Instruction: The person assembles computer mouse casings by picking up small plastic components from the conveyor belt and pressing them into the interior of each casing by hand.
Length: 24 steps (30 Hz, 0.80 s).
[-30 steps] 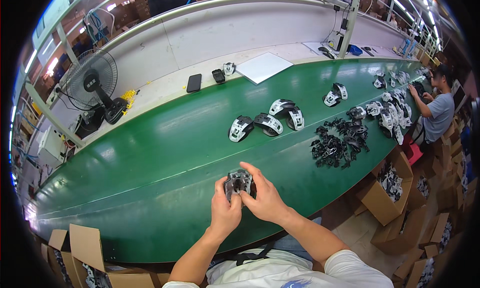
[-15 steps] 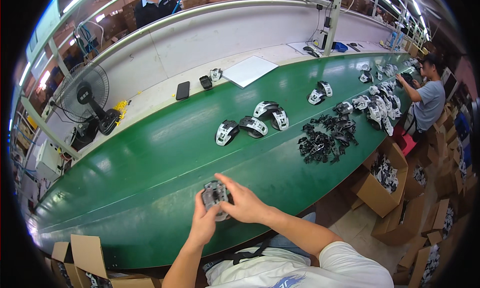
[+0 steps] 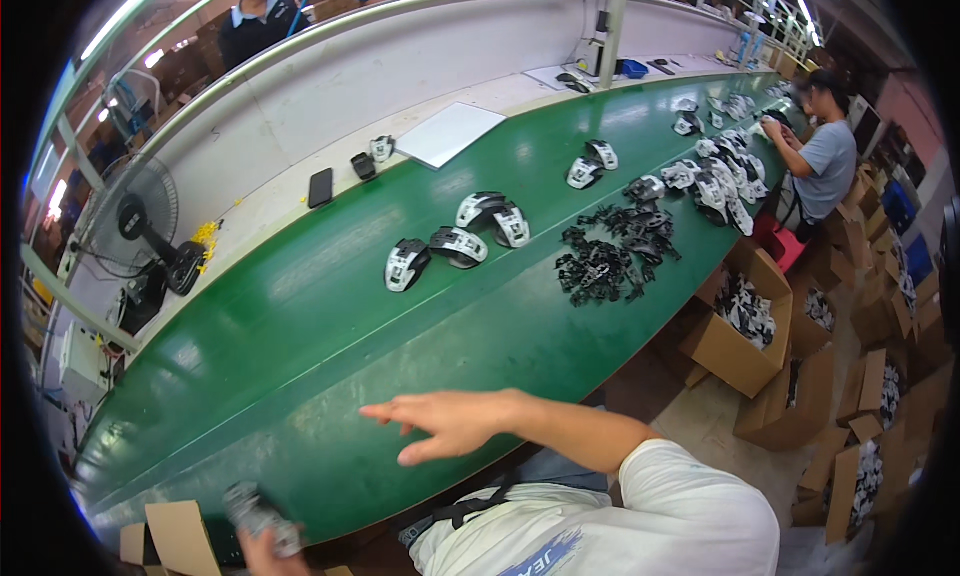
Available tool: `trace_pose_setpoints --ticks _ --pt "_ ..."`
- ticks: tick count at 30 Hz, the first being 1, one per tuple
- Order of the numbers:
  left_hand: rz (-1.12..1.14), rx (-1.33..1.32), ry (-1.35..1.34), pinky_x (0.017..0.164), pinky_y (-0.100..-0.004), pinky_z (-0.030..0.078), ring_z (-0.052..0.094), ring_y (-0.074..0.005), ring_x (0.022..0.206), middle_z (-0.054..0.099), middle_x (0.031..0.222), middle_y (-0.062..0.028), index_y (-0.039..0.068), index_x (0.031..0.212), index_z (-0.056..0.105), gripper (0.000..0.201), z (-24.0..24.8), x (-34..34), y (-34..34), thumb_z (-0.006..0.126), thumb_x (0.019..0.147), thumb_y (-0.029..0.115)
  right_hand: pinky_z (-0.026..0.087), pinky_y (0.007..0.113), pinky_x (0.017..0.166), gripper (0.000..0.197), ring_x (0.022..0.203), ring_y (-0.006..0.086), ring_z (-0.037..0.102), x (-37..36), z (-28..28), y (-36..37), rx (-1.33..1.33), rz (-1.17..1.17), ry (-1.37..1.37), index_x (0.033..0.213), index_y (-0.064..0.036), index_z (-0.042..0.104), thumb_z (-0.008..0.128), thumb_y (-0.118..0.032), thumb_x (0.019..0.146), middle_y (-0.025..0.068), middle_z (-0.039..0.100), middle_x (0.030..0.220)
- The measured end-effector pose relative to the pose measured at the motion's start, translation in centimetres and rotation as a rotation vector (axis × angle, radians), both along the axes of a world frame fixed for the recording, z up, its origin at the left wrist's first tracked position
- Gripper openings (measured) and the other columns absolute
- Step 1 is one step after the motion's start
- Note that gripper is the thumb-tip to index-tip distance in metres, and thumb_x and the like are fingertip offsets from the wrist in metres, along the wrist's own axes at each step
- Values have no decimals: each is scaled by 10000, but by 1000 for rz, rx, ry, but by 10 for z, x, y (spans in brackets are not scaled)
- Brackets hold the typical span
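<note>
Shell [image 3: 256, 512], blurred, gripped by left hand [image 3: 270, 556] just right of carton [image 3: 181, 538], long axis slanting; right hand [image 3: 447, 422] farther right, open, empty.

It's a factory (long green workbench [image 3: 300, 416], boxed parts [image 3: 745, 314]).

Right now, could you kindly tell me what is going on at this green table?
A person's left hand holds a grey part, blurred, at the table's near edge, beside an open cardboard box. The right hand is empty, held out over the green table. Ahead lie four black-and-white curved shells, with a pile of small black pieces to their right. Farther along, a co-worker is at the same table.
</note>
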<state>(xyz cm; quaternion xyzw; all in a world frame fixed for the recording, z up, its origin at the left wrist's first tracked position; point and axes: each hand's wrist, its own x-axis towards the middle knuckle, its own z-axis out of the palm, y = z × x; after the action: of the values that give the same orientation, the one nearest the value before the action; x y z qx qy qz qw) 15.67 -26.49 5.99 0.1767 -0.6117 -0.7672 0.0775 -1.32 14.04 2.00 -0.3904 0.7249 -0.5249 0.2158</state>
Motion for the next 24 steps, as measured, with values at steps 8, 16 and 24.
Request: trace_pose_setpoints --ticks 8,16,24 --pt "195 -281 -75 981 -350 542 666 -214 1130 686 1294 -119 21 1412 616 364 -5 20 -203 531 1139 246 469 519 1124 545 1270 358 636 -30 -24 159 720 -826 607 1458 -57 621 709 -320 989 152 664 1375" --pt "271 -550 20 993 -365 545 671 -238 1138 692 1294 -138 7 1402 624 370 -10 -19 -261 557 1130 248 386 539 1171 564 1338 349 583 -23 -60 223 1160 -1127 651 1485 -44 580 702 -289 992 178 617 1451" --pt "403 -824 102 1004 -380 547 676 -262 1146 698 1295 -158 -7 1393 633 377 -9 -16 -290 583 1121 250 453 478 1054 344 1076 279 716 -40 -61 223 932 -1118 717 1302 -134 723 733 -233 973 73 729 1157"
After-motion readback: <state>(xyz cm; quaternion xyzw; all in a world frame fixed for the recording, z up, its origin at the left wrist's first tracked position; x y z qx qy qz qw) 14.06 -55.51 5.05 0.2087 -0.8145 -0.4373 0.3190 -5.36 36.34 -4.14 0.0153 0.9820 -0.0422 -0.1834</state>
